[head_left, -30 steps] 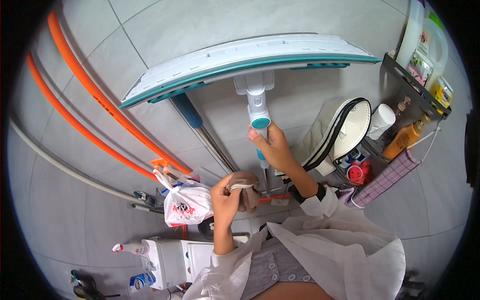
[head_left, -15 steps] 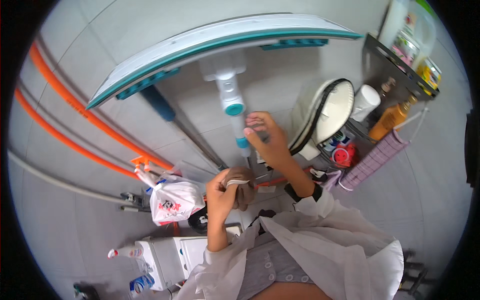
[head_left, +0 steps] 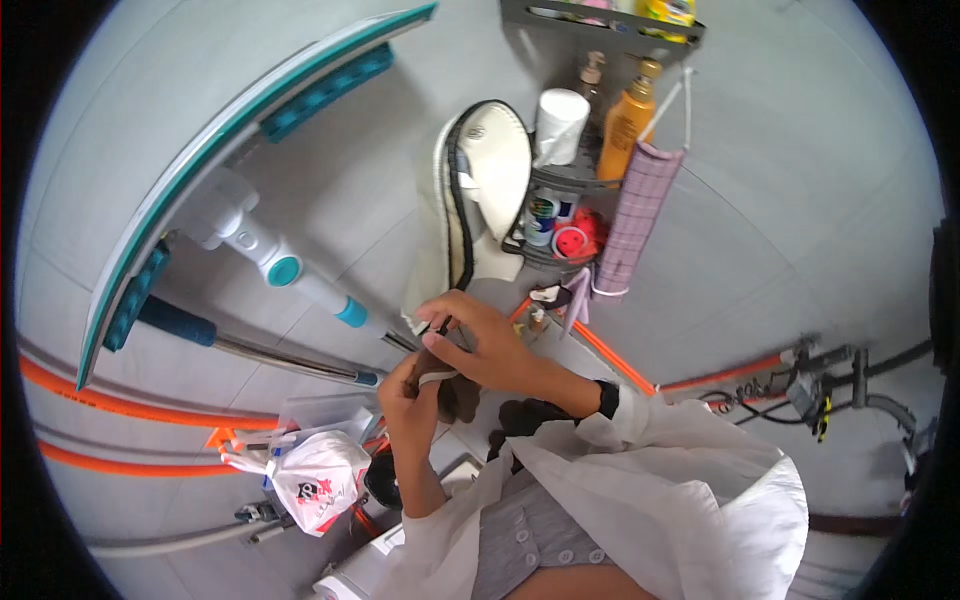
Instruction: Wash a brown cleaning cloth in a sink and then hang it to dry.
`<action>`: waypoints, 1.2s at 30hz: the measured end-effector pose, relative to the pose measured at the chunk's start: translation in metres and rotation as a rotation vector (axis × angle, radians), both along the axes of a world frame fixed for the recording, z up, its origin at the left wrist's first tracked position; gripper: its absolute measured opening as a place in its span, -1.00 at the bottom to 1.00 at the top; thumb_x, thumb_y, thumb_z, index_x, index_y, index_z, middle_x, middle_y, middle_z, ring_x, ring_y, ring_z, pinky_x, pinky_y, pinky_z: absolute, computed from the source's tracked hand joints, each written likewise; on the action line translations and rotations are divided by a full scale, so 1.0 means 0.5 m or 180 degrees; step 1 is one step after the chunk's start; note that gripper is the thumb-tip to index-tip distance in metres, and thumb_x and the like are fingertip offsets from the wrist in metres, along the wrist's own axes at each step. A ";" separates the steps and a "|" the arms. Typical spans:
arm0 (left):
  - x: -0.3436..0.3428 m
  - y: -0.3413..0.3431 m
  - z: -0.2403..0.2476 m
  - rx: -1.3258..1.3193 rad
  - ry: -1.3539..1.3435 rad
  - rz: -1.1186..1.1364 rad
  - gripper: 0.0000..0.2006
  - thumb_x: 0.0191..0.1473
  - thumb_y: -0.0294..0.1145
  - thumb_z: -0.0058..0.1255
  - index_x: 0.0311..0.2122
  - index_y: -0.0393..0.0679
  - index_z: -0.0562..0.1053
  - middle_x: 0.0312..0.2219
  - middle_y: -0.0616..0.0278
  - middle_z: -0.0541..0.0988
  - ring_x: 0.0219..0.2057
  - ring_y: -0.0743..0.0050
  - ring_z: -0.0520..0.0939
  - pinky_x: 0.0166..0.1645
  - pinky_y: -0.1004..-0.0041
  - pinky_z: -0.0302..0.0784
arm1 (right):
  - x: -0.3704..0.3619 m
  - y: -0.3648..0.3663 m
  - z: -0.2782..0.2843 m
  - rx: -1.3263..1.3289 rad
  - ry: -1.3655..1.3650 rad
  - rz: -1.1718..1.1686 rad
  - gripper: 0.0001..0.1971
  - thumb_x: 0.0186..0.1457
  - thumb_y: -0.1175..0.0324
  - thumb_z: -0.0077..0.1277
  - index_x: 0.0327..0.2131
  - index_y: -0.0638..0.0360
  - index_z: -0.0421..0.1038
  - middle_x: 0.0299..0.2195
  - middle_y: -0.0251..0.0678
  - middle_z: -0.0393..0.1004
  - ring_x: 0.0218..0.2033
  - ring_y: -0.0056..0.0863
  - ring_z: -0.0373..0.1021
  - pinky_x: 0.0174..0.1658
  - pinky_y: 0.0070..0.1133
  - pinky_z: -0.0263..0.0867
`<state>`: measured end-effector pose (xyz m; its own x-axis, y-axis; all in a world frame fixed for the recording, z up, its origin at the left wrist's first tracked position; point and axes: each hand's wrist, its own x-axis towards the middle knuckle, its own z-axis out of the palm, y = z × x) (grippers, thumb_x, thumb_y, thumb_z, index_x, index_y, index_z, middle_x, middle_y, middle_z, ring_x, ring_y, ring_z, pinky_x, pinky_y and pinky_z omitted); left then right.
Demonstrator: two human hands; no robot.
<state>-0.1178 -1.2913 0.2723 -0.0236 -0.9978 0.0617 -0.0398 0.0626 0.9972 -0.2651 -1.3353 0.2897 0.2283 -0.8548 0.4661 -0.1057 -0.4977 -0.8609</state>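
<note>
My left hand [head_left: 404, 400] is closed round a soft brown piece of fabric [head_left: 458, 399] with a pale strip along one edge. Its exact kind does not show. My right hand [head_left: 488, 345] has come to the upper end of the same fabric and pinches it between thumb and fingers, so both hands meet there. Part of the fabric is hidden behind the fingers. Another dark brown soft item [head_left: 530, 413] lies below my right wrist, partly covered by my white shirt.
A wide flat mop [head_left: 230, 215] with a teal edge leans on the tiled wall at left. Beyond my hands hang a cream bag [head_left: 495, 150] and a corner shelf [head_left: 575, 172] with bottles. Orange pipes [head_left: 150, 412] and a white plastic bag [head_left: 318, 475] are at left.
My right hand has moved down from beside the mop handle and taken hold of the brown fabric. The view has turned right, so mop and shelf appear further left.
</note>
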 end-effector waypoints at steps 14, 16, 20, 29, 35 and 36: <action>-0.127 -0.014 0.003 0.0522 0.0757 -0.0549 -0.71 -0.08 -0.64 -0.05 -0.16 -0.36 0.42 -0.30 0.20 0.52 -0.28 0.49 0.54 -0.17 0.56 0.44 | -0.158 0.073 -0.067 0.0952 0.0193 0.0202 -0.56 -0.09 0.37 0.13 -0.07 0.18 0.33 -0.25 -0.30 0.46 -0.26 -0.55 0.38 -0.18 -0.57 0.29; -0.145 -0.037 0.018 -0.0053 0.0908 -0.1073 -0.69 -0.12 -0.66 0.00 -0.16 -0.34 0.42 -0.21 0.21 0.48 -0.17 0.50 0.49 -0.13 0.57 0.42 | -0.189 0.066 -0.079 0.0925 0.0100 0.0189 -0.59 -0.09 0.38 0.13 -0.10 0.20 0.35 -0.33 -0.34 0.47 -0.36 -0.60 0.37 -0.28 -0.62 0.30; -0.194 -0.079 0.077 -0.0126 0.1099 -0.1187 -0.66 -0.18 -0.58 0.12 -0.18 -0.28 0.45 -0.14 0.20 0.42 -0.07 0.43 0.43 -0.06 0.50 0.37 | -0.249 0.054 -0.111 0.0805 0.0056 -0.0213 -0.69 -0.04 0.35 0.11 -0.20 0.24 0.41 -0.51 -0.45 0.44 -0.59 -0.78 0.27 -0.56 -0.73 0.21; -0.215 -0.283 0.092 -0.1850 -0.1645 0.2079 -0.38 -0.36 -0.23 0.32 -0.11 -0.23 0.38 -0.20 0.05 0.42 -0.12 0.13 0.44 -0.01 0.30 0.31 | -0.377 0.037 -0.068 0.1368 -0.0248 -0.0781 -0.73 0.01 0.29 0.08 -0.25 0.28 0.44 -0.45 -0.40 0.48 -0.42 -0.73 0.32 -0.33 -0.67 0.26; -0.225 -0.301 0.084 -0.1918 -0.1659 0.2299 -0.47 -0.31 -0.30 0.27 -0.15 -0.24 0.41 -0.25 0.03 0.45 -0.18 0.14 0.48 -0.06 0.28 0.35 | -0.429 -0.001 -0.088 0.1422 -0.0401 -0.0561 -0.72 0.02 0.30 0.07 -0.26 0.32 0.43 -0.44 -0.39 0.48 -0.41 -0.72 0.33 -0.33 -0.67 0.26; -0.228 -0.298 0.089 -0.1986 -0.1664 0.2356 -0.50 -0.30 -0.31 0.25 -0.16 -0.23 0.42 -0.26 0.03 0.46 -0.20 0.16 0.48 -0.07 0.29 0.35 | -0.436 -0.006 -0.094 0.1357 -0.0459 -0.0558 -0.72 0.02 0.30 0.07 -0.27 0.33 0.43 -0.44 -0.39 0.48 -0.40 -0.72 0.33 -0.33 -0.67 0.25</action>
<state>-0.2319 -1.4405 0.3167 0.3974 -0.5728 0.7170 -0.6838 0.3363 0.6476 -0.4834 -1.3385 0.2428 0.0225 -0.9964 0.0821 -0.0209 -0.0826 -0.9964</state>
